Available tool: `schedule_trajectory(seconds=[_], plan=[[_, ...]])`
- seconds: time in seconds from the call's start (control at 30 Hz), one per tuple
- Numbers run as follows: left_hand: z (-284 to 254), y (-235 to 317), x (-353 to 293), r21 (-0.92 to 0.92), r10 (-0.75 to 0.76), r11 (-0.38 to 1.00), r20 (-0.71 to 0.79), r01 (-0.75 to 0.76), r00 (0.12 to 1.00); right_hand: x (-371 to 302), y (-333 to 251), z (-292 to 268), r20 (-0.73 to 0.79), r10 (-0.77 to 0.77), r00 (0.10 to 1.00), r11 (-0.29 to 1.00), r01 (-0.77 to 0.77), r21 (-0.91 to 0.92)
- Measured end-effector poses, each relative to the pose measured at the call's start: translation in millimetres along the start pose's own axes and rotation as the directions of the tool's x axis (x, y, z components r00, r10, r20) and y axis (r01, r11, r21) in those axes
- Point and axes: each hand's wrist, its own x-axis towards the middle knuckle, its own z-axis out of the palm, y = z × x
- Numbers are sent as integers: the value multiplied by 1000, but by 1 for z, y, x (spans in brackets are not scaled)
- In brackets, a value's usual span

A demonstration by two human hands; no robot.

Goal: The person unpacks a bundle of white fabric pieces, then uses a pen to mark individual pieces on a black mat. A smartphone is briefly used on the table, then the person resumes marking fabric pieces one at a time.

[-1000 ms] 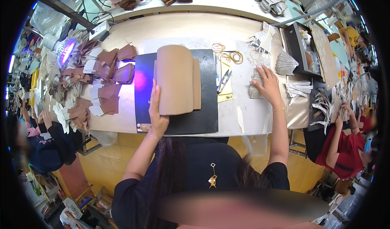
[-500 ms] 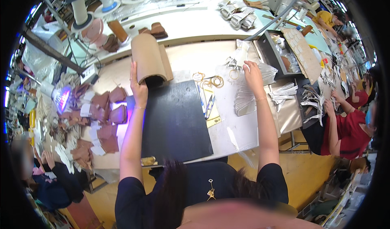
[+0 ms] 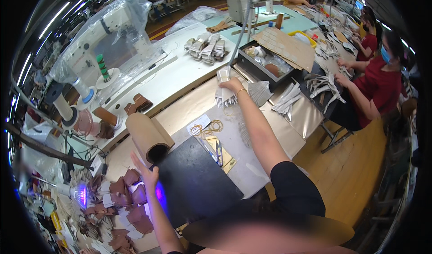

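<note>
My left hand [image 3: 147,175] is open with its fingers spread, beside the dark open end of a brown cardboard tube [image 3: 147,136]. It looks apart from the tube, near the left edge of a black mat [image 3: 195,179]. My right arm reaches far across the table. The fingers of my right hand [image 3: 232,86] are closed on a bundle of pale grey strips [image 3: 223,76], whose fanned ends show below the hand. Another fanned stack of pale pieces [image 3: 259,93] lies just right of it.
Rubber bands [image 3: 215,126], thread snips [image 3: 219,153] and a yellow pad [image 3: 228,160] lie beside the mat. Brown leather pieces [image 3: 119,193] and a lit lamp [image 3: 80,195] are at left. A black tray [image 3: 274,69] stands far right. A co-worker in red [image 3: 382,80] sits at right.
My left hand has let go of the cardboard tube and opened. My right hand has reached the bundle of pale strips and closed on it. The view has turned to the right.
</note>
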Motion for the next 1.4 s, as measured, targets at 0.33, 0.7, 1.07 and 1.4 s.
schedule_trajectory(seconds=[0.33, 0.7, 1.07, 1.4], plan=[[3, 110, -15, -204, 222, 948, -119, -243, 968, -111, -100, -19, -389, -556, 735, 718, 660, 222], [61, 131, 3, -763, -149, 403, 490, 506, 859, -298, -76, 24, 330, -727, 602, 686, 634, 356], [50, 133, -47, -613, -273, 182, 719, 769, 639, -335, -46, 33, 390, -837, 383, 352, 924, -152], [37, 158, -58, -520, -271, 431, 705, 738, 655, -353, -52, 29, 432, -839, 329, 201, 927, -316]])
